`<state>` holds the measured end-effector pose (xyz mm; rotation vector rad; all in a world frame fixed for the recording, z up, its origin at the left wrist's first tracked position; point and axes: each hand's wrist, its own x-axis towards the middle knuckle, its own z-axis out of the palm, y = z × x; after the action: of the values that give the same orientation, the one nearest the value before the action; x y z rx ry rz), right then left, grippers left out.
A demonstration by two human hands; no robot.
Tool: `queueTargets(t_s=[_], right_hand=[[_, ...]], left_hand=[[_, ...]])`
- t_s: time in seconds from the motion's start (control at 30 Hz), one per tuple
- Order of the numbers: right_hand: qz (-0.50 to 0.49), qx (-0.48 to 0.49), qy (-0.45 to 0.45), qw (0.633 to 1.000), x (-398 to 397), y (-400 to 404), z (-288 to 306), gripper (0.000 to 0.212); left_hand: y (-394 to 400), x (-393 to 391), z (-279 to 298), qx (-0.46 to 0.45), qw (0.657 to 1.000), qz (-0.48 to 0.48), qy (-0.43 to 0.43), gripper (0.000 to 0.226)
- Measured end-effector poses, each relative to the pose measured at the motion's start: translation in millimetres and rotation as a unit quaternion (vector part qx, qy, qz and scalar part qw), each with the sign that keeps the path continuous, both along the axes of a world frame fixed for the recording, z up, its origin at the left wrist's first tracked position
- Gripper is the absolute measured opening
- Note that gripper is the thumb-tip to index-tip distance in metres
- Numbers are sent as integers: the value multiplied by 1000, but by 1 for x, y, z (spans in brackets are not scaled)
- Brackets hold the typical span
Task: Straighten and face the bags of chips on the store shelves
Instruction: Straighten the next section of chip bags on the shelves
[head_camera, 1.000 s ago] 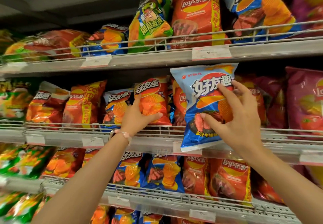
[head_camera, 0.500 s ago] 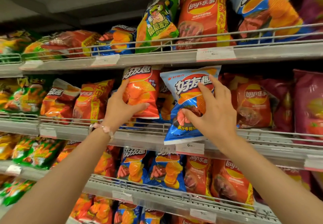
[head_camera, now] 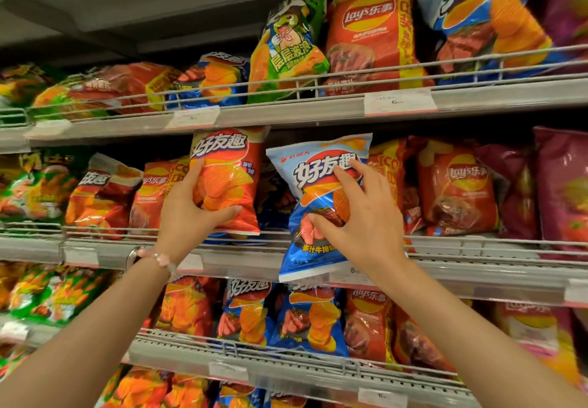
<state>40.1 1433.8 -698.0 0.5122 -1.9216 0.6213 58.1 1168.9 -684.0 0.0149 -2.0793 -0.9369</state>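
Hands [head_camera: 191, 213] [head_camera: 366, 220] grip 2 bags [head_camera: 229, 181] [head_camera: 318, 216] past rail [head_camera: 477, 242].

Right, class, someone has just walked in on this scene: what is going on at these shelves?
A person is tidying bags of chips on store shelves. The left hand grips an orange bag and holds it upright at the middle shelf. The right hand grips a blue bag, which is tilted, its lower end hanging out over the shelf's wire rail. Neither bag is set in its row yet. Other bags on the shelves lean at odd angles.
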Motion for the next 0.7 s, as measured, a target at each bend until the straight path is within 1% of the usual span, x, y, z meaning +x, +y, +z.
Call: queueTargets(t_s=[0.17,0.27,0.37,0.57,0.7], right_hand=[[-3,-2,-34,999,-3,-36,2,79],[-22,6,-66,998,-10,-58,10,80],[-27,-14,-58,998,-20,-86,20,78],[-100,-22,-79,992,-47,-130,32,75],[-144,-26,-94,985,-60,-144,27,72]], left_hand=[[-28,1,1,10,999,-29,10,102],[-52,3,1,16,999,-40,11,102],[-77,0,1,17,998,-55,15,103],[-112,-9,4,13,993,-116,16,104],[-128,-16,-2,-13,992,-126,9,111]])
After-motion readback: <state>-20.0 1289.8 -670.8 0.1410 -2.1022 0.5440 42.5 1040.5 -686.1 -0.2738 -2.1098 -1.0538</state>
